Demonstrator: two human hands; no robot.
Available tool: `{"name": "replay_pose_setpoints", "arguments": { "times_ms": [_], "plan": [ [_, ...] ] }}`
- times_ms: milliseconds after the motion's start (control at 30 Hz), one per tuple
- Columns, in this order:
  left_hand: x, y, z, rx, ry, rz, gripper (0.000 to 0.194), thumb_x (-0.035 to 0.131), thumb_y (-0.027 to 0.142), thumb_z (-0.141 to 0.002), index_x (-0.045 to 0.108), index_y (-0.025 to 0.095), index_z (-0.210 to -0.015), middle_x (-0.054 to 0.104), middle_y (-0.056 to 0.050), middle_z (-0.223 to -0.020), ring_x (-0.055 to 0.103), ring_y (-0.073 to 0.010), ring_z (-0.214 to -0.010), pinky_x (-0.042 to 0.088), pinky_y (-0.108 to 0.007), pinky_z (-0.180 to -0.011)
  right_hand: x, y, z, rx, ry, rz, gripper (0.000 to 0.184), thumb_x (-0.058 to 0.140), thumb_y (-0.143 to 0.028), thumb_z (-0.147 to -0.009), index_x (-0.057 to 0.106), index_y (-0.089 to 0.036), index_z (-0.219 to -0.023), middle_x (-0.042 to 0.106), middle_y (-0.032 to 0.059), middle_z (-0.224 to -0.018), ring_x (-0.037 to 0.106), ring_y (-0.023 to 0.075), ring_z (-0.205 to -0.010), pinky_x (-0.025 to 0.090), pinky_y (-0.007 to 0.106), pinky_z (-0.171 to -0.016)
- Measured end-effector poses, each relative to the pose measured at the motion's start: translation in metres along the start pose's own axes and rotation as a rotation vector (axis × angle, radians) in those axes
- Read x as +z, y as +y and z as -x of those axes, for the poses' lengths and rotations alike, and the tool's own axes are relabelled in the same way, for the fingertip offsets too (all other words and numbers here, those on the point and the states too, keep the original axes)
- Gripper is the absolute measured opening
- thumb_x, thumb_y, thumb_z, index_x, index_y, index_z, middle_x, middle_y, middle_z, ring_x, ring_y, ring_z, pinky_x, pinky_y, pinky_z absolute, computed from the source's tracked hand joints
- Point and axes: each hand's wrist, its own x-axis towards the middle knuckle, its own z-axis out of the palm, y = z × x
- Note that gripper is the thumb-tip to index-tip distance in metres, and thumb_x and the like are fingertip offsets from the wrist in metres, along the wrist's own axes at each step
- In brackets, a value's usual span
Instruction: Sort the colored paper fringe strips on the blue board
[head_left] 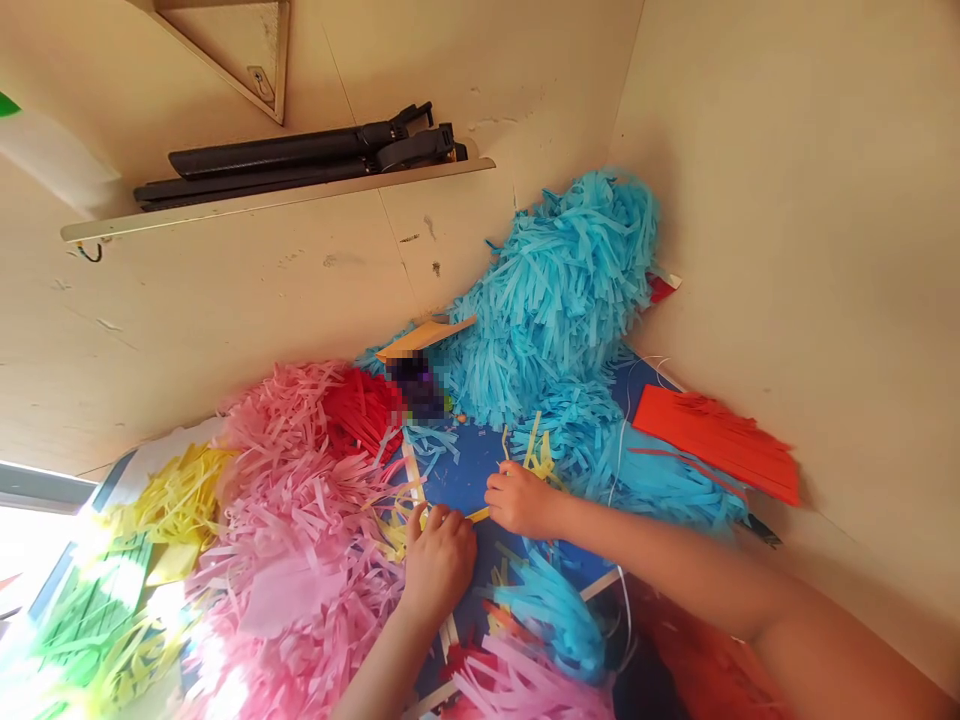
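Both my hands meet over a blue board (459,476) in the middle of heaps of fringed paper. My left hand (437,560) is curled, its fingertips pressed on a thin yellow paper strip (477,515). My right hand (519,498) pinches the other end of the same yellow strip. A big heap of light blue fringe (559,290) rises behind the hands. Pink fringe (300,540) lies to the left of my left hand, with a patch of red fringe (361,410) beyond it.
Yellow fringe (180,495) and green fringe (82,620) lie far left near a bright window. An orange-red fringed sheet (712,435) leans on the right wall. A wall shelf (277,198) carries a folded black tripod (300,158). A tan card (424,336) sticks out of the blue heap.
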Motion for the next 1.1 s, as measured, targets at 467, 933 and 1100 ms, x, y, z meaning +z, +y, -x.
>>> {"name": "replay_pose_setpoints", "arguments": {
  "times_ms": [467, 933, 1100],
  "plan": [
    [0.008, 0.003, -0.003, -0.031, 0.046, 0.041, 0.025, 0.05, 0.014, -0.094, 0.072, 0.026, -0.09, 0.073, -0.004, -0.094, 0.06, -0.0251, -0.098, 0.03, -0.05, -0.102, 0.004, -0.012, -0.005, 0.152, 0.015, -0.069, 0.027, 0.045, -0.015, -0.099, 0.067, -0.017, -0.082, 0.066, 0.006, -0.083, 0.049, 0.021, -0.087, 0.029, 0.041, -0.086],
    [0.039, -0.035, 0.012, -0.106, 0.111, 0.35, 0.029, 0.052, 0.033, -0.095, 0.076, 0.023, -0.083, 0.075, -0.006, -0.086, 0.066, -0.0213, -0.083, 0.05, -0.036, -0.079, 0.011, 0.023, 0.031, 0.457, -0.049, -0.414, 0.006, 0.08, -0.029, -0.081, 0.077, -0.024, -0.08, 0.07, -0.0003, -0.087, 0.058, 0.016, -0.088, 0.036, 0.031, -0.08],
    [0.037, -0.033, 0.01, -0.186, 0.075, 0.391, 0.03, 0.052, 0.037, -0.094, 0.076, 0.023, -0.083, 0.075, -0.007, -0.087, 0.066, -0.0226, -0.085, 0.049, -0.037, -0.079, 0.003, 0.025, 0.027, 0.516, -0.111, -0.494, 0.006, 0.076, -0.027, -0.085, 0.077, -0.022, -0.082, 0.07, 0.0017, -0.088, 0.059, 0.0175, -0.091, 0.039, 0.032, -0.085]
  ]
}}
